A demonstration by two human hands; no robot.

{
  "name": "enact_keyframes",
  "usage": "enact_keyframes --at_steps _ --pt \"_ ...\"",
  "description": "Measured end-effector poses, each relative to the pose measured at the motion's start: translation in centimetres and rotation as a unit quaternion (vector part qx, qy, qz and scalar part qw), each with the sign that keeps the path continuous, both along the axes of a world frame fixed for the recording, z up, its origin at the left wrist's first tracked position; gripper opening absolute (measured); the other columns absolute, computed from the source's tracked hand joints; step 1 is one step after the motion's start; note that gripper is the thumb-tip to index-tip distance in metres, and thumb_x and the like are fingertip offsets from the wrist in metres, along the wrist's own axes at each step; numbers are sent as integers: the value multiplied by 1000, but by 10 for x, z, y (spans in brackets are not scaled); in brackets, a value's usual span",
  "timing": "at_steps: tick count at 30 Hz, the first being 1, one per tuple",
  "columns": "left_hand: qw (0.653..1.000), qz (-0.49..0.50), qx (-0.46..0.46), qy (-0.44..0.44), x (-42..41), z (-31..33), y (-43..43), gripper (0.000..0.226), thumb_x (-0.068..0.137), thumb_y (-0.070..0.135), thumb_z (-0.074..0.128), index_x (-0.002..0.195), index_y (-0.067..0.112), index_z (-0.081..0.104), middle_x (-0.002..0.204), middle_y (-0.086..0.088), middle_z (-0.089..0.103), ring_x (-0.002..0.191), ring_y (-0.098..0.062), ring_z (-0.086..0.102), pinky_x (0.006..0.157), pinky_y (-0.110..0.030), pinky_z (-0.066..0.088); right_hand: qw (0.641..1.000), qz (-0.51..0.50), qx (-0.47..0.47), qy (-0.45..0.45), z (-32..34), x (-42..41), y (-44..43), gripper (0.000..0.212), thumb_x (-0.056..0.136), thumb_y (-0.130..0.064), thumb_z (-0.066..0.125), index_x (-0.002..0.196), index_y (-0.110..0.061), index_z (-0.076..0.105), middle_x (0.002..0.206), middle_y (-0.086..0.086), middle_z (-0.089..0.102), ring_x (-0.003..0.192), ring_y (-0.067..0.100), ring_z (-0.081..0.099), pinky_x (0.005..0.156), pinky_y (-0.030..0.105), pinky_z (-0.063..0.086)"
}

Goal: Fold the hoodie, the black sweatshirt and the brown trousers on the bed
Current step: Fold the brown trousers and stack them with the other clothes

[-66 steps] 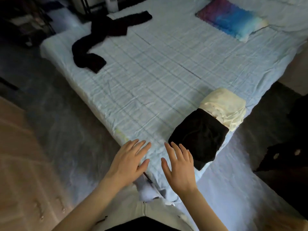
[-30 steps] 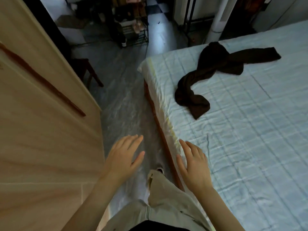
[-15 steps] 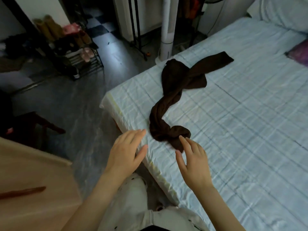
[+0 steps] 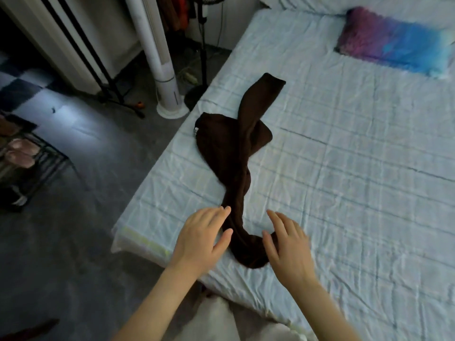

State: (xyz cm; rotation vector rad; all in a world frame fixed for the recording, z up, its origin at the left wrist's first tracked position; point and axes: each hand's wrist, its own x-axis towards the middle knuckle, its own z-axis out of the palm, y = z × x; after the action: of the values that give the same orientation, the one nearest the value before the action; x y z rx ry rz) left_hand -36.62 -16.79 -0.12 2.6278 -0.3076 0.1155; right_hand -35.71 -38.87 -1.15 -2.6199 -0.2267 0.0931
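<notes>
Brown trousers (image 4: 234,153), twisted into a rope, lie near the corner of the bed (image 4: 357,193).
One leg end points up the bed, the other is bunched at the near edge. Left hand (image 4: 199,239) and right hand (image 4: 288,249) flank that near end, fingers straight, loosely spread, gripping nothing; contact unclear. Multicoloured pillow (image 4: 394,43) far right; white tower fan (image 4: 162,57) on the floor.

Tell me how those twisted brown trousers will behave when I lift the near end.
Probably floppy: the brown trousers lie twisted and draped flat on the bed. Lifted by one end, the rest would likely trail behind, twisted. The soft-looking fabric should grip easily.
</notes>
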Motion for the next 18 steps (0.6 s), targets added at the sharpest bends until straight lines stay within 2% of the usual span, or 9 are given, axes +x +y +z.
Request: enact_keyframes --at_steps 4,8,11,13,18 --pt "1000 -10 -4 -6 70 -8 39 50 97 40 42 135 11 57 127 -3 63 117 -19 56 101 -32 42 999 -37 14 -9 1 58 38 47 101 -30 55 146 -15 50 141 5 57 129 25 52 106 40 41" --pt "1000 3 -15 -1 150 -33 59 53 96 42 40 137 11 55 131 -5 61 120 -22 55 99 -40 47 998 -42 25 -33 -17 132 58 47 103 -32 51 146 -16 48 142 4 56 130 23 51 106 40 42" --pt "999 40 -33 0 211 -70 67 56 96 44 40 142 14 49 137 -5 56 126 -21 50 101 -40 45 998 -45 29 -26 -55 194 69 52 102 -42 42 149 -20 44 149 6 49 137 24 45 111 41 38" --pt "996 76 -49 7 252 -106 73 58 95 46 44 147 20 43 144 -4 49 132 -21 43 106 -40 42 999 -42 18 -13 -90 236 79 58 100 -50 37 153 -26 37 156 7 39 143 26 37 115 43 33" --pt "973 193 -86 89 337 -216 86 82 87 56 59 154 39 15 161 -13 13 144 -33 18 112 -48 31 996 -39 -44 71 -199 334 110 77 91 -67 48 154 -53 8 168 8 0 151 41 9 121 54 20"
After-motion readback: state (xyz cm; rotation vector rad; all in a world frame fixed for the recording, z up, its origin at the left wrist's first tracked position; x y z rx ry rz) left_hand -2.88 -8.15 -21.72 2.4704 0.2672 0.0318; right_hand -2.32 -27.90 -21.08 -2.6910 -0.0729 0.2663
